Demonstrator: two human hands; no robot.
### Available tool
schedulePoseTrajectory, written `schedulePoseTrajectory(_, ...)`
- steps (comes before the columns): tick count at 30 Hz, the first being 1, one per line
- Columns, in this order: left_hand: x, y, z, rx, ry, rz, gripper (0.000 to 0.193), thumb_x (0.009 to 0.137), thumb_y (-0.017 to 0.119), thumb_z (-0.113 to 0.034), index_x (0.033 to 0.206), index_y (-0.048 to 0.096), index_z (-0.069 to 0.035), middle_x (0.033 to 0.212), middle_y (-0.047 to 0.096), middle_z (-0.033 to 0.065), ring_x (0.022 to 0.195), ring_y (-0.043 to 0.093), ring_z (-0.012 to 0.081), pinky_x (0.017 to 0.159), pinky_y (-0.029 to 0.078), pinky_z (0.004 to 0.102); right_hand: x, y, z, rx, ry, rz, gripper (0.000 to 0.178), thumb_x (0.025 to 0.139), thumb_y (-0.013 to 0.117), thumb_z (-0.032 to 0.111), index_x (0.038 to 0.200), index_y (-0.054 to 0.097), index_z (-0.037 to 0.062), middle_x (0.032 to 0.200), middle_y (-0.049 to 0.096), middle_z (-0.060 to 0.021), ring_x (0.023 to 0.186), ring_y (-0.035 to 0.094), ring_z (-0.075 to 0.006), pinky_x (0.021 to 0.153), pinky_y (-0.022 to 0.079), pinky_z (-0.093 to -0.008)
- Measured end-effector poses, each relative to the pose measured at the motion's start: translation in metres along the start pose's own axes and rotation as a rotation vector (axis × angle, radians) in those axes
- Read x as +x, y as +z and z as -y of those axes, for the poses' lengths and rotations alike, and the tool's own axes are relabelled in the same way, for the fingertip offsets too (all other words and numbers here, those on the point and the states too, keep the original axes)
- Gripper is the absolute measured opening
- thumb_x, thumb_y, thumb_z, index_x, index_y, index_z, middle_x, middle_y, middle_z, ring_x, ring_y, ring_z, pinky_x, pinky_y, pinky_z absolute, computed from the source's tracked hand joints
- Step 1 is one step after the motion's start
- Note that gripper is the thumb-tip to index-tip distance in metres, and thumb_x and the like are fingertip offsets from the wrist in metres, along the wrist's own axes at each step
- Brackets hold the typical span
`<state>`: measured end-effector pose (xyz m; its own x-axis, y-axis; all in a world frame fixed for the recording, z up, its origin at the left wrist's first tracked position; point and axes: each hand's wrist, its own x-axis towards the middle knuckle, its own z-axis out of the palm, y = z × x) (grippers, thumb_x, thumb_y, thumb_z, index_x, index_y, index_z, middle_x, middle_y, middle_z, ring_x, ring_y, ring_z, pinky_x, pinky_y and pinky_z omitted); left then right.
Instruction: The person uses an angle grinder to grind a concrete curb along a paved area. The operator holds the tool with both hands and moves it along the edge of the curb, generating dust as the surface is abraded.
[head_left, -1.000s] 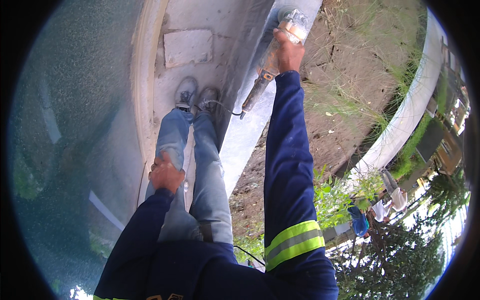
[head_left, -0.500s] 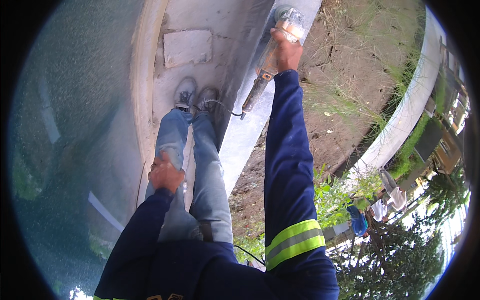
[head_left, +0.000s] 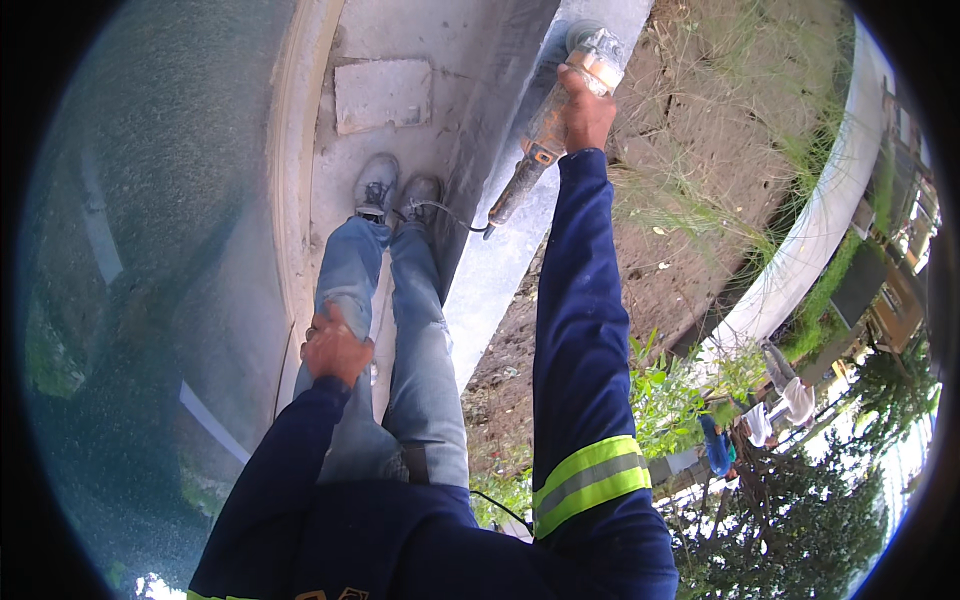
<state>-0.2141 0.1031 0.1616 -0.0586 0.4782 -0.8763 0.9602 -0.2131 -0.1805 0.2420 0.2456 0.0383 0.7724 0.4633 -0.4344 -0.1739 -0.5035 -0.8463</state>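
We stand outdoors on a pale, rough concrete strip (head_left: 400,190) that runs between a grey road (head_left: 170,230) on our left and a raised concrete curb (head_left: 500,270) on our right; beyond the curb lies bare brown soil (head_left: 690,200) with thin dry grass, bounded by a curved white curb (head_left: 800,260). A square, lighter concrete patch (head_left: 382,94) sits in the strip just ahead of our grey, dusty shoes (head_left: 398,188). Our legs are in faded blue jeans (head_left: 400,330), worn at the right knee.

Our right hand (head_left: 586,108) is closed around the body of an angle grinder (head_left: 560,110), orange and grey with a dark rear grip, held out at arm's length over the top of the raised curb; its round metal head points away from us, and a black cord (head_left: 440,210) loops from its tail toward our shoes. The right sleeve (head_left: 580,330) is dark blue cloth with a yellow and grey reflective band (head_left: 588,482) near the shoulder.

Our left hand (head_left: 334,345) rests on the left thigh, fingers bent over the denim, holding nothing else.
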Motion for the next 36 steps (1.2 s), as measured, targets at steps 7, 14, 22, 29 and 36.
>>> schedulePoseTrajectory(7, 0.003, 0.006, 0.004, -0.004, 0.013, 0.022, 0.094, 0.079, 0.089, -0.046, 0.155, 0.049, -0.006, 0.128, 0.066, 0.0221, 0.114, 0.072, 0.0436, 0.090, 0.062, 0.0556, -0.050, -0.028, -0.028, -0.085, 0.002, -0.027, 0.058, 0.084, 0.089, 0.032, 0.125, 0.073, -0.0061, 0.111, 0.079, -0.0141, 0.096, 0.073, -0.0218, 0.088, 0.058, -0.0391)
schedulePoseTrajectory(14, 0.004, 0.009, 0.006, 0.003, 0.023, 0.000, 0.095, 0.078, 0.089, -0.045, 0.154, 0.049, -0.005, 0.126, 0.067, 0.0223, 0.113, 0.073, 0.0430, 0.089, 0.063, 0.0544, -0.068, -0.010, -0.033, -0.150, 0.029, 0.061, 0.065, 0.082, 0.093, 0.033, 0.128, 0.071, -0.0066, 0.117, 0.078, -0.0142, 0.101, 0.072, -0.0219, 0.092, 0.057, -0.0391)
schedulePoseTrajectory(22, 0.000, 0.014, 0.008, 0.026, 0.029, -0.008, 0.095, 0.078, 0.088, -0.045, 0.155, 0.047, -0.006, 0.124, 0.067, 0.0212, 0.109, 0.074, 0.0422, 0.087, 0.063, 0.0528, -0.034, -0.015, -0.012, 0.074, 0.004, 0.013, 0.057, 0.083, 0.091, 0.029, 0.126, 0.074, -0.0038, 0.114, 0.077, -0.0106, 0.098, 0.071, -0.0209, 0.089, 0.057, -0.0386)
schedulePoseTrajectory(29, 0.001, 0.016, 0.007, 0.066, 0.021, -0.019, 0.098, 0.077, 0.088, -0.048, 0.155, 0.047, -0.006, 0.122, 0.067, 0.0193, 0.107, 0.074, 0.0398, 0.086, 0.063, 0.0511, -0.062, -0.035, -0.030, -0.058, 0.060, -0.040, 0.057, 0.084, 0.091, 0.031, 0.125, 0.074, -0.0042, 0.112, 0.078, -0.0124, 0.097, 0.073, -0.0220, 0.089, 0.058, -0.0390)
schedulePoseTrajectory(36, 0.000, 0.013, 0.003, 0.108, 0.031, -0.042, 0.102, 0.075, 0.089, -0.051, 0.156, 0.048, -0.003, 0.122, 0.067, 0.0200, 0.106, 0.075, 0.0399, 0.087, 0.064, 0.0494, -0.051, -0.007, -0.037, -0.167, 0.040, 0.021, 0.074, 0.077, 0.093, 0.038, 0.125, 0.068, -0.0128, 0.113, 0.079, -0.0260, 0.102, 0.079, -0.0314, 0.092, 0.061, -0.0412)
